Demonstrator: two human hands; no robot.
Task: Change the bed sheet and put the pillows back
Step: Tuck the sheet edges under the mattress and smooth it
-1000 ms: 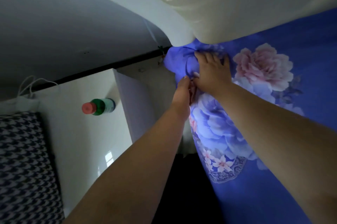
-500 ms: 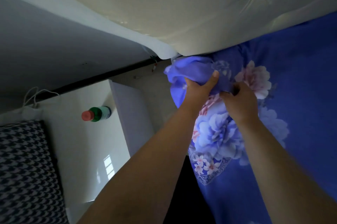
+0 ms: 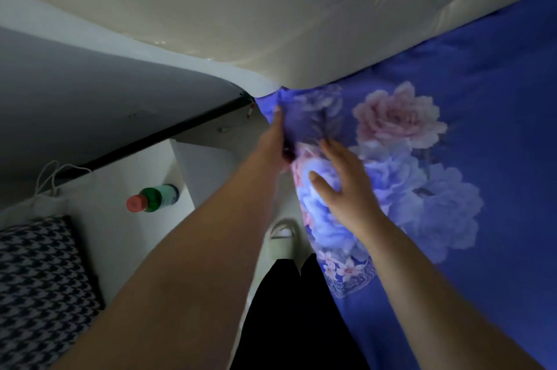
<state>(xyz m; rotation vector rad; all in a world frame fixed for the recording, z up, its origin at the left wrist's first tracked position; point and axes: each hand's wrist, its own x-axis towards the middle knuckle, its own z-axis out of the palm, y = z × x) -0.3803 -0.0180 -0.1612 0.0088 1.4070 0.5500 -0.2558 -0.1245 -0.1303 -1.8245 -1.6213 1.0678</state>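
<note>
1. Blue floral bed sheet point(image 3: 452, 158) covers the right side of the scene. It lies flat across the bed, and its far-left corner sits at the junction with the cream headboard point(image 3: 271, 7).
2. Left hand point(image 3: 275, 143): the grip is at the sheet corner, on the left edge of the bed. The fingers appear closed on a fold of the fabric, but motion blur prevents confirmation. Judged purpose: to pull or tuck the corner down over the edge.
3. Right hand point(image 3: 343, 185): the grip is open, with fingers extended and palm down on the printed flowers, just right of the left hand. It holds nothing. Judged purpose: to press the sheet flat and stop it sliding while the corner is set.
4. White bedside cabinet point(image 3: 114, 219) stands to the left of the bed. It carries one green bottle point(image 3: 155, 198) with a red cap, standing upright and closed; its contents cannot be determined.
5. Black-and-white houndstooth cushion point(image 3: 39, 288) lies at the near left, beside the cabinet. A white cord point(image 3: 49, 175) rests at the far-left edge of the cabinet.
6. Pillows are not in view on the bed. Judgement: the sheet stage is near completion at this corner, and pillow replacement is not yet done.
7. One foot in a light slipper point(image 3: 283, 244) stands on the floor between the cabinet and the bed.
</note>
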